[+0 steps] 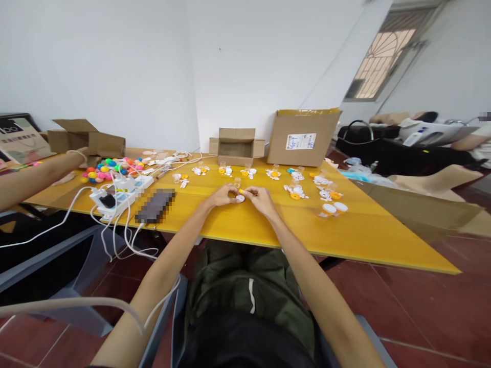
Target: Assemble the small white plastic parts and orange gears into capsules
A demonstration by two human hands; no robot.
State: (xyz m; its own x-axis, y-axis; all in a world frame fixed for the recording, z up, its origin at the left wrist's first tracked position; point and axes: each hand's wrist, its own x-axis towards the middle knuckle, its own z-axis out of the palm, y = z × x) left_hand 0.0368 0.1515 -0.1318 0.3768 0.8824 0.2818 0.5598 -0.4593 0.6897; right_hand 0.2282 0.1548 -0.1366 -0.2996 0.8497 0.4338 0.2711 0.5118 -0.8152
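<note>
My left hand (pixel 223 194) and my right hand (pixel 258 197) meet over the middle of the yellow table (pixel 368 235). Their fingers pinch a small orange and white plastic piece (pixel 240 196) between them, just above the tabletop. Beyond my hands lie several small white and orange plastic parts (pixel 294 191) and tiny clear cups, spread in a row. Two white caps (pixel 334 208) sit to the right.
Open cardboard boxes (pixel 237 146) and a larger box (pixel 302 137) stand at the table's back. At the left are a power strip with cables (pixel 121 197), a dark phone (pixel 155 205), coloured balls (pixel 109 168), and another person's arm (pixel 36 176). Someone lies at far right.
</note>
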